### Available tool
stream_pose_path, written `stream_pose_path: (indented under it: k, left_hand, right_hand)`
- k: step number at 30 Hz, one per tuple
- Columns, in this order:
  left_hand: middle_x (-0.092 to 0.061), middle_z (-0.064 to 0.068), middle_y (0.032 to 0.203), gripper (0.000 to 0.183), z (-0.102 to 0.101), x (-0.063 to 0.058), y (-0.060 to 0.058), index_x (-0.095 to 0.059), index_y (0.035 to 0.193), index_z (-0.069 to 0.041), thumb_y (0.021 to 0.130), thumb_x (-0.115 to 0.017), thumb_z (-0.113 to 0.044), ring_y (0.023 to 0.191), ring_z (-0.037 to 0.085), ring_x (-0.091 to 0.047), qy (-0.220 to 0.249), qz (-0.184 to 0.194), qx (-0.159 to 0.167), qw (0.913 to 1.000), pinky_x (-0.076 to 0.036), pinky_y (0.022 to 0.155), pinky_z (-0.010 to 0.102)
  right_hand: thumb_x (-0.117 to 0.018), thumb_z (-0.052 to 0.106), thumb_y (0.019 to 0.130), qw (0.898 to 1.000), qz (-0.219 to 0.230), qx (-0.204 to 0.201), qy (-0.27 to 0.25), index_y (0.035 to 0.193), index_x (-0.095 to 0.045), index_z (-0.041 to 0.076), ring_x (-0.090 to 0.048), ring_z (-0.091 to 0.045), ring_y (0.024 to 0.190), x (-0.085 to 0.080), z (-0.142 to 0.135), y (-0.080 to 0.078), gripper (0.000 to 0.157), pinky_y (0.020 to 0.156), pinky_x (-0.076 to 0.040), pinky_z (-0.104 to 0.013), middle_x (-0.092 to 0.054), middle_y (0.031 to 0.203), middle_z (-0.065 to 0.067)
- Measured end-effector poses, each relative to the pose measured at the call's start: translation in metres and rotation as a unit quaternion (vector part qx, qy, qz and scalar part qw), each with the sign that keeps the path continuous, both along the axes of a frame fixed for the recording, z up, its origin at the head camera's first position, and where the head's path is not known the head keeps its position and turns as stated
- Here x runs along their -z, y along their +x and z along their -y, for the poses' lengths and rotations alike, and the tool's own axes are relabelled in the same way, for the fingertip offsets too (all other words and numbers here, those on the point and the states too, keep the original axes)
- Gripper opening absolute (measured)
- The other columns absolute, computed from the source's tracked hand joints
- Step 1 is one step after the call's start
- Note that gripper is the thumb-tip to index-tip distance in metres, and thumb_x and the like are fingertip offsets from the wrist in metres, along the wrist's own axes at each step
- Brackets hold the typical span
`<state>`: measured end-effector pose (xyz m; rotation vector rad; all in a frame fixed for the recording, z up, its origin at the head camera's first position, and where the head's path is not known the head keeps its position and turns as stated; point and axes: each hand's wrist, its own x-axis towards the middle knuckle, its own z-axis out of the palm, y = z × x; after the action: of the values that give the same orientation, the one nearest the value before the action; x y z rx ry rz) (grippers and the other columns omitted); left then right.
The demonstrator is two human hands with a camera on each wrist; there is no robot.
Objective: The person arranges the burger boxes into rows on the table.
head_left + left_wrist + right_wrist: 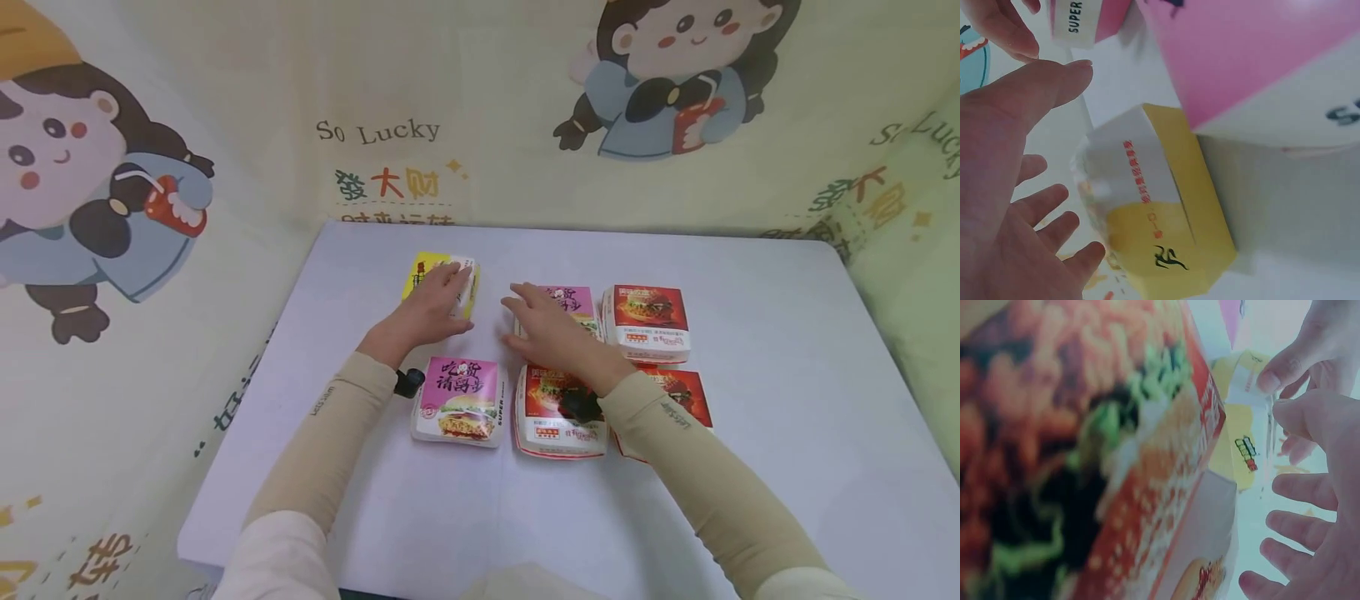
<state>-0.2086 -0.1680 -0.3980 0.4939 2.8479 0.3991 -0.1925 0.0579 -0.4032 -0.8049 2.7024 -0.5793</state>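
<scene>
My left hand [426,307] is over a yellow-and-white burger box [422,265] at the back left of the table. In the left wrist view its fingers are spread beside that box [1154,206], and contact cannot be made out. To the right, my right hand [553,332] hovers with loosely extended fingers over a pink-and-white burger box [579,298], partly covering it. No item is held in it. The right wrist view shows the right hand [1319,481] with fingers apart, and the yellow box [1241,447] beyond.
Another pink burger box [459,402] lies under the left wrist. Red-and-white burger boxes stand in front [558,425], at back right [648,321] and partly under the right forearm [686,396]. A patterned cloth [510,125] hangs behind the white table [787,375].
</scene>
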Motion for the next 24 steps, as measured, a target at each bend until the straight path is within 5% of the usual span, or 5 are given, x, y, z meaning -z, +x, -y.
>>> stream_pose_path:
  k: [9, 18, 24]
  left_hand:
    - [-0.024, 0.016, 0.160, 0.095, 0.009, 0.003, -0.005, -0.021, 0.157, -0.008, 0.085, -0.077, -0.035, 0.147, 0.033, -0.025, -0.029, -0.011, -0.012, 0.9995, -0.024, 0.123, 0.049]
    - [-0.014, 0.016, 0.164, 0.104, 0.018, 0.004, -0.007, -0.015, 0.159, -0.018, 0.081, -0.082, -0.033, 0.152, 0.038, -0.009, -0.032, 0.038, -0.060, 0.9970, -0.014, 0.124, 0.059]
    - [-0.016, 0.017, 0.163, 0.103, 0.017, 0.006, -0.007, -0.016, 0.159, -0.016, 0.081, -0.082, -0.029, 0.150, 0.041, -0.014, -0.045, 0.028, -0.053, 0.9972, -0.020, 0.123, 0.057]
  right_hand:
    - [-0.061, 0.034, 0.097, 1.000, 0.001, -0.015, 0.011, 0.150, -0.040, 0.006, -0.022, -0.034, 0.152, 0.002, 0.012, -0.004, 0.064, 0.124, -0.023, -0.050, -0.026, 0.163, -0.015]
    - [-0.060, 0.034, 0.098, 0.998, -0.020, -0.045, 0.033, 0.150, -0.039, 0.004, -0.023, -0.034, 0.151, -0.003, 0.034, -0.008, 0.064, 0.124, -0.023, -0.048, -0.028, 0.161, -0.018]
    - [-0.060, 0.035, 0.098, 0.998, -0.021, -0.047, 0.038, 0.152, -0.037, 0.007, -0.023, -0.031, 0.152, -0.001, 0.045, -0.012, 0.065, 0.124, -0.024, -0.046, -0.027, 0.162, -0.015]
